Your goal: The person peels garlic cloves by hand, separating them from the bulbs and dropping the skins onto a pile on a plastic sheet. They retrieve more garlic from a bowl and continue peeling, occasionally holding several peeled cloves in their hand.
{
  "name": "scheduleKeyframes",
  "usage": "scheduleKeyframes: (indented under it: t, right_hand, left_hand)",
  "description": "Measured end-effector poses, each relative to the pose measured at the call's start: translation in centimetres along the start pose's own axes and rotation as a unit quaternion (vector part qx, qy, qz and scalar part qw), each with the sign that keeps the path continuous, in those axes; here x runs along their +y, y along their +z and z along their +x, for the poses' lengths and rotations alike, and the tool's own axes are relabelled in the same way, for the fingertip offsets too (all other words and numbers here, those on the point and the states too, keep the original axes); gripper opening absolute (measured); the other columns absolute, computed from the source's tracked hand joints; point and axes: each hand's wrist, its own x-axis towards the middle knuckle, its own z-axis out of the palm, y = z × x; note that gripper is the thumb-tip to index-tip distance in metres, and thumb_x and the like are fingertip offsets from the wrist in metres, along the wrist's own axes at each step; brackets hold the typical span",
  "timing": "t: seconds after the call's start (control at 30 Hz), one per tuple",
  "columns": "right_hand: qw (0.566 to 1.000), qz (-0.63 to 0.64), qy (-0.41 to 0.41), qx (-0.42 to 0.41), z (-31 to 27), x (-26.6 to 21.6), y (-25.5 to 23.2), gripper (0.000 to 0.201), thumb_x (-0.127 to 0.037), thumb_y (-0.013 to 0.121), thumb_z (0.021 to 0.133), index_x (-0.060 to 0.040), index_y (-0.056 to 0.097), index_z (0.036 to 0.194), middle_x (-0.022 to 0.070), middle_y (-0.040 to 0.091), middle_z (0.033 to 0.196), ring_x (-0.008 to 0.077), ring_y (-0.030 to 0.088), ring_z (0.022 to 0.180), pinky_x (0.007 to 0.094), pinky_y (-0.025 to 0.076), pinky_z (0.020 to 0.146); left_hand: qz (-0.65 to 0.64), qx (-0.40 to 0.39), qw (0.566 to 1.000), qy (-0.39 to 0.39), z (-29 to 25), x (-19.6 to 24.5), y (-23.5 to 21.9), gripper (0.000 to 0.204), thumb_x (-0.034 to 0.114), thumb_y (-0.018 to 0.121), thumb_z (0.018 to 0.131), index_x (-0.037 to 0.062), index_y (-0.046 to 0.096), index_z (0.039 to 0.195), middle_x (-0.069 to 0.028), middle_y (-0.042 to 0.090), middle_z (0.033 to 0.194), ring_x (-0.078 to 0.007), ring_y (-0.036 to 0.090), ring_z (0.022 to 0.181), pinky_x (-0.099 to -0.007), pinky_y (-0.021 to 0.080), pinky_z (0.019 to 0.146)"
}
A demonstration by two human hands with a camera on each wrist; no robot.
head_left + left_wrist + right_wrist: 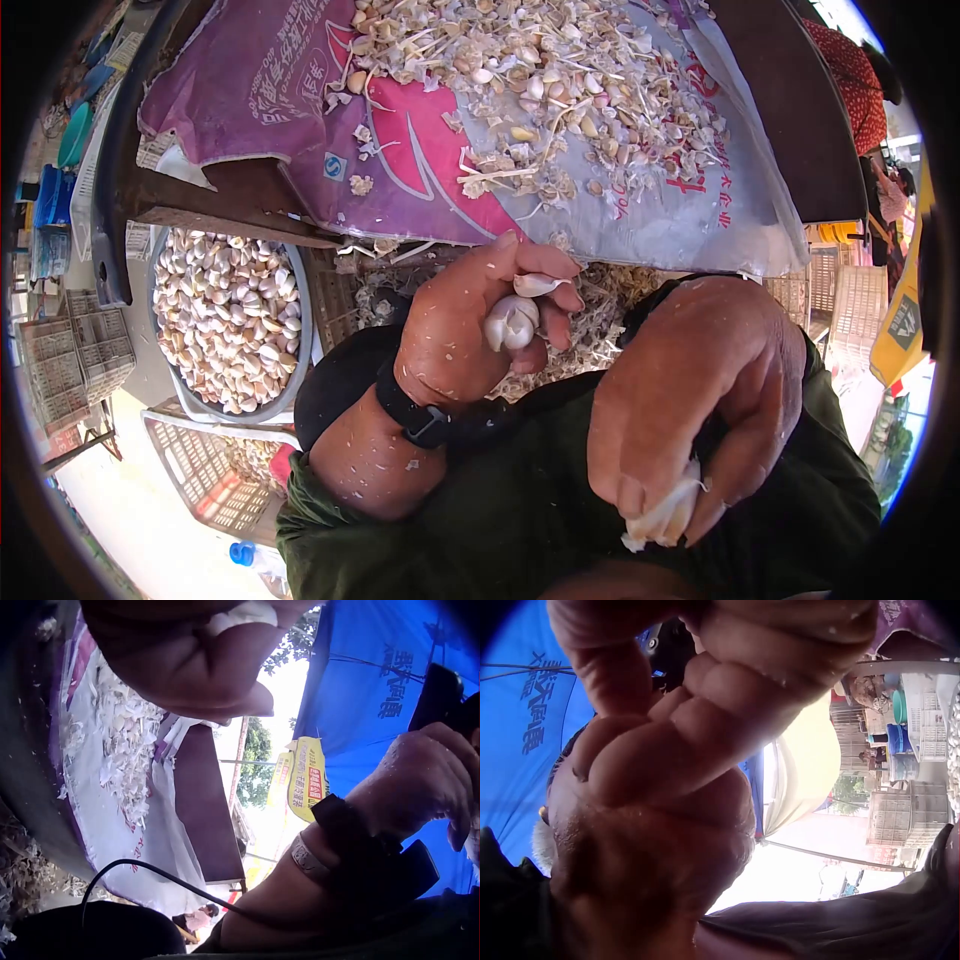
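In the head view my left hand [455,325] is turned palm up with bent fingers, holding whitish garlic cloves [512,322]. A further single clove [537,285] lies between its thumb and fingers. Over the lap, my right hand [700,385] pinches a piece of garlic [668,515] with papery skin between thumb and fingertips. A pale bit of garlic [244,616] shows in the left hand [187,660] in the left wrist view. From the right wrist, the bent fingers of the right hand [705,712] fill the view and hide what they pinch.
Beyond the hands, loose cloves and peelings [560,80] lie on a purple and grey plastic sack [400,190]. A round tub [303,330] of cloves stands at the left, above a plastic crate [200,480]. A bottle with a blue cap [243,553] is at lower left.
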Motion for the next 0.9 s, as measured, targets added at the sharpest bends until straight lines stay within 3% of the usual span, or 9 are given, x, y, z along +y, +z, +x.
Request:
scheduleKeyframes:
  t: [0.1,0.23,0.3,0.4,0.47,0.57,0.7,0.77,0.9]
  right_hand:
    - [0.898,-0.377,0.150,0.170,-0.5,-1.1,-1.2,0.030,-0.005,0.079,0.078,0.0022,0.066,0.104,0.0096,0.068,0.085,0.0169,0.066,0.063,0.0277,0.051,0.056]
    - [0.775,-0.563,0.046,0.283,-1.2,0.4,-8.2,0.009,-0.001,0.062,0.090,-0.0005,0.065,0.099,0.0058,0.062,0.076,0.0101,0.059,0.055,0.0248,0.045,0.049]
    - [0.655,-0.724,-0.010,0.215,-1.2,0.7,-13.9,0.016,0.002,0.056,0.091,-0.0021,0.063,0.105,0.0083,0.062,0.083,0.0173,0.064,0.068,0.0289,0.049,0.059]
    - [0.639,-0.752,-0.106,0.122,-1.3,1.5,-20.9,0.024,0.005,0.056,0.087,-0.0051,0.064,0.106,0.0109,0.064,0.089,0.0272,0.067,0.083,0.0365,0.053,0.069]
    - [0.434,-0.891,0.101,0.083,-0.3,2.0,-22.3,0.031,0.008,0.054,0.081,-0.0070,0.065,0.107,0.0132,0.067,0.098,0.0329,0.065,0.093,0.0419,0.054,0.076]
    - [0.381,-0.885,0.267,0.034,1.7,2.2,-22.8,0.034,0.006,0.056,0.076,-0.0072,0.065,0.107,0.0136,0.068,0.104,0.0320,0.065,0.093,0.0419,0.055,0.078]
    - [0.403,-0.888,0.209,0.073,1.4,1.8,-23.8,0.028,-0.003,0.061,0.082,-0.0084,0.065,0.109,0.0124,0.069,0.095,0.0284,0.068,0.081,0.0394,0.056,0.072]
    - [0.676,-0.601,0.252,0.344,2.2,1.2,-22.3,0.023,-0.013,0.064,0.088,-0.0058,0.064,0.110,0.0098,0.068,0.087,0.0204,0.068,0.069,0.0336,0.056,0.061]
    - [0.882,-0.253,0.146,0.370,1.4,0.7,-17.5,0.026,-0.019,0.063,0.092,0.0018,0.060,0.107,0.0110,0.067,0.089,0.0137,0.066,0.066,0.0252,0.053,0.053]
  left_hand:
    - [-0.035,-0.018,0.999,-0.002,-0.1,0.6,0.2,0.050,0.045,0.039,0.100,0.0014,0.061,0.108,-0.0132,0.063,0.092,-0.0230,0.063,0.073,-0.0282,0.043,0.048]
    - [-0.065,-0.019,0.998,0.002,0.1,0.5,-0.7,0.039,0.035,0.048,0.096,-0.0003,0.061,0.106,-0.0146,0.063,0.095,-0.0227,0.063,0.072,-0.0258,0.040,0.044]
    - [-0.041,-0.012,0.999,0.010,0.1,0.8,-0.7,0.031,0.027,0.051,0.093,-0.0011,0.061,0.103,-0.0153,0.062,0.097,-0.0206,0.061,0.071,-0.0232,0.038,0.042]
    - [-0.058,-0.032,0.998,0.012,0.6,0.7,-1.3,0.029,0.025,0.052,0.092,-0.0013,0.060,0.104,-0.0156,0.062,0.096,-0.0190,0.061,0.070,-0.0227,0.038,0.042]
    - [-0.054,-0.022,0.998,0.015,0.7,0.7,-1.4,0.029,0.024,0.053,0.092,-0.0014,0.059,0.104,-0.0154,0.062,0.096,-0.0182,0.060,0.070,-0.0224,0.038,0.043]
    - [-0.041,-0.001,0.999,0.025,0.5,1.0,-1.1,0.028,0.024,0.053,0.092,-0.0013,0.059,0.103,-0.0144,0.062,0.095,-0.0173,0.061,0.070,-0.0224,0.038,0.043]
    - [-0.025,0.007,0.999,0.030,0.4,1.1,-0.9,0.028,0.025,0.053,0.093,-0.0004,0.059,0.103,-0.0125,0.064,0.094,-0.0187,0.065,0.074,-0.0236,0.040,0.043]
    - [-0.030,0.012,0.999,0.034,0.4,1.0,-0.8,0.028,0.025,0.053,0.093,-0.0002,0.060,0.103,-0.0125,0.065,0.094,-0.0196,0.066,0.075,-0.0249,0.042,0.044]
    - [-0.051,0.016,0.998,0.030,0.4,0.9,-0.8,0.027,0.025,0.053,0.093,0.0006,0.061,0.102,-0.0135,0.067,0.093,-0.0220,0.068,0.076,-0.0287,0.046,0.046]
